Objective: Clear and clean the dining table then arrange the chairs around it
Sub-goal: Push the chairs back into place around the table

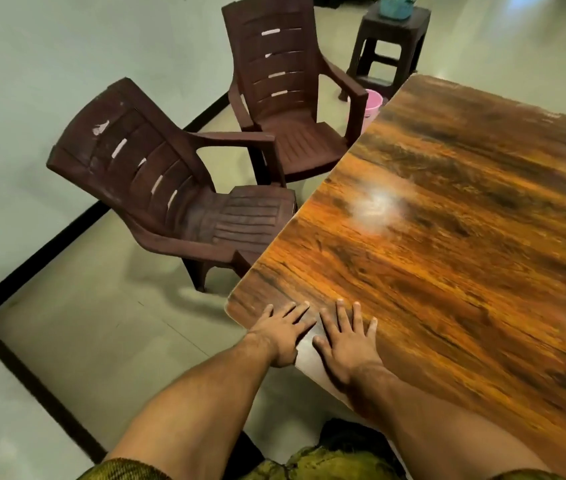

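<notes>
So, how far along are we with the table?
Clearing looks done: the visible dining table top shows only glossy wood. In hand: left hand and right hand press flat on its near corner. Remaining: near armchair sits skewed, far armchair probably needs aligning too.

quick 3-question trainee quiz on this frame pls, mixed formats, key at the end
1. True or false: the left hand and the right hand both lie flat, fingers straight, on the near corner of the table.
2. Multiple choice: how many brown chairs with armrests are in view? A one, B two, C four.
3. Fill in: the teal basket stands on a dark ____.

Key
1. True.
2. B: the near chair and the far chair, both along the table's side.
3. stool.
</notes>
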